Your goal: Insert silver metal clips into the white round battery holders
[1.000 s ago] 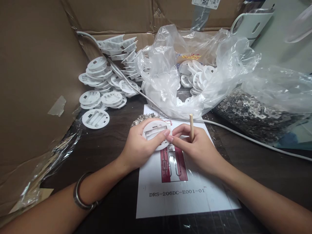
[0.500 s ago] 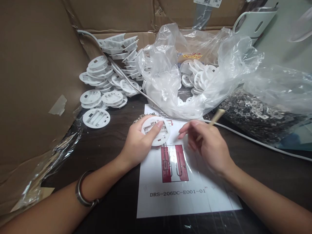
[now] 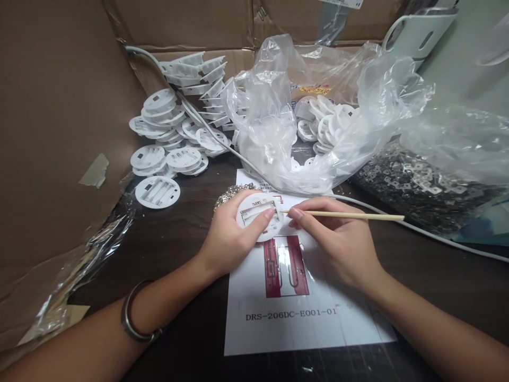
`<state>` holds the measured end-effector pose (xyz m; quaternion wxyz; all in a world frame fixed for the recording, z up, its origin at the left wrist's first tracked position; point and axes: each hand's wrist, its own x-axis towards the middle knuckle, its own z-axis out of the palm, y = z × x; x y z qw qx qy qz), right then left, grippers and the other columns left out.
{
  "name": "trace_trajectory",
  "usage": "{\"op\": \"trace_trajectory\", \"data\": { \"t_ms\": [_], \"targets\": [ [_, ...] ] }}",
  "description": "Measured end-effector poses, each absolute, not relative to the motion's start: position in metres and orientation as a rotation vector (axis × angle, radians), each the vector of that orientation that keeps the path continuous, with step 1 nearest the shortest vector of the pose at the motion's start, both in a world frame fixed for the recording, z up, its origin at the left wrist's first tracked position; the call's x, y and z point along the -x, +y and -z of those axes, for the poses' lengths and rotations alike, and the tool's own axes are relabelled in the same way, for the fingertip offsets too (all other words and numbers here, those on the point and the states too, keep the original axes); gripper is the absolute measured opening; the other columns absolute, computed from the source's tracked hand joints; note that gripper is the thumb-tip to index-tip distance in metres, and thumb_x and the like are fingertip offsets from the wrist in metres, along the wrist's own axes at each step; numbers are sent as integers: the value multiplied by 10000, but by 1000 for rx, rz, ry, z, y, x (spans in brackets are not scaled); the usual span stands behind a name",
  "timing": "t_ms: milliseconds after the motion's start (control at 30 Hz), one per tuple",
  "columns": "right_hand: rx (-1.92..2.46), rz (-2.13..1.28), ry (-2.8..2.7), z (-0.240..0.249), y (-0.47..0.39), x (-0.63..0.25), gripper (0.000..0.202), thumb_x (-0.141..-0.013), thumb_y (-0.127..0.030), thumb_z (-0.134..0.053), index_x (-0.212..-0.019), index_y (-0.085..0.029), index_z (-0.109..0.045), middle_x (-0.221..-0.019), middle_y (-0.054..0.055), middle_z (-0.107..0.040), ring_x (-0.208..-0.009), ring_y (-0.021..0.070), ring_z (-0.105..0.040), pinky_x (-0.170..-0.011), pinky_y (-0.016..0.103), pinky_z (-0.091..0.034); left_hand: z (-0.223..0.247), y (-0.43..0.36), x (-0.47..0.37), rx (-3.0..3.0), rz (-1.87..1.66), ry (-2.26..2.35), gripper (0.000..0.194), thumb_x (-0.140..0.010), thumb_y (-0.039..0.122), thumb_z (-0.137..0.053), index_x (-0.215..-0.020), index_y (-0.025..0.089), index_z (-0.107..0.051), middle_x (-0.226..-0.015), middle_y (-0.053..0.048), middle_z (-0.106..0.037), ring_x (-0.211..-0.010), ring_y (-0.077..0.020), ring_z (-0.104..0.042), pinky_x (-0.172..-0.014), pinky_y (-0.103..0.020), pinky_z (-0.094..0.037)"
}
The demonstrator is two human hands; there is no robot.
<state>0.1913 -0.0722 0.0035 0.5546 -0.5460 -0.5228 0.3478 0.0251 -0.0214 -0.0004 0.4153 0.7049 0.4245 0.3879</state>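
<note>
My left hand point(image 3: 233, 228) is closed round a round white plastic battery holder point(image 3: 254, 204), its thumb pressed across the slots. Small metal contacts show inside the slots. Between thumb and fingers, my right hand point(image 3: 334, 228) pinches a thin wooden stick point(image 3: 358, 215). The stick lies almost level, its pointed end close to the holder's right edge; whether it touches cannot be made out. Behind my left hand is a small heap of metal contact pieces point(image 3: 228, 197). Beneath both hands lies a printed sheet point(image 3: 254, 337) with a red and white drawing.
Stacked white battery holders point(image 3: 157, 192) stand at the back left. More holders sit in an open clear plastic bag point(image 3: 270, 143). At the right lies a bag of metal contacts point(image 3: 401, 180). A white cable point(image 3: 369, 207) crosses the table; cardboard point(image 3: 55, 132) walls the left and back.
My right hand has turned the stick from slanting up behind the fingers to nearly level, its point at the holder. The left hand with the holder has shifted slightly right.
</note>
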Motion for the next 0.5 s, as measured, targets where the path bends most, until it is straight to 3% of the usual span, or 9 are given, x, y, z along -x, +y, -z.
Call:
{"op": "trace_trajectory", "data": {
  "t_ms": [133,300,500],
  "targets": [
    [1261,-791,-1224,2,-70,-187,29,-788,-200,-710,-787,-182,-733,-868,28,-740,-848,138,-688,-777,232,-559,2,-21,-27,-1805,-968,1070,175,-795,242,-676,-954,176,-647,-867,7,-700,-790,-120,-650,-715,-183,-515],
    [1245,-861,-1173,2,-70,-185,40,-798,-195,-702,-816,-179,-735,-831,29,-742,-765,140,-703,-689,233,-583,2,-21,-28,-1813,-965,1113,165,-789,228,-676,-947,178,-663,-872,11,-713,-793,-113,-654,-719,-166,-514],
    [1256,-799,-1214,2,-69,-184,31,-801,-153,-698,-786,-154,-724,-764,4,-729,-720,84,-688,-637,132,-552,0,-22,-28,-1825,-949,1149,119,-784,224,-675,-895,182,-673,-802,26,-711,-718,-96,-645,-645,-143,-505]
  ]
}}
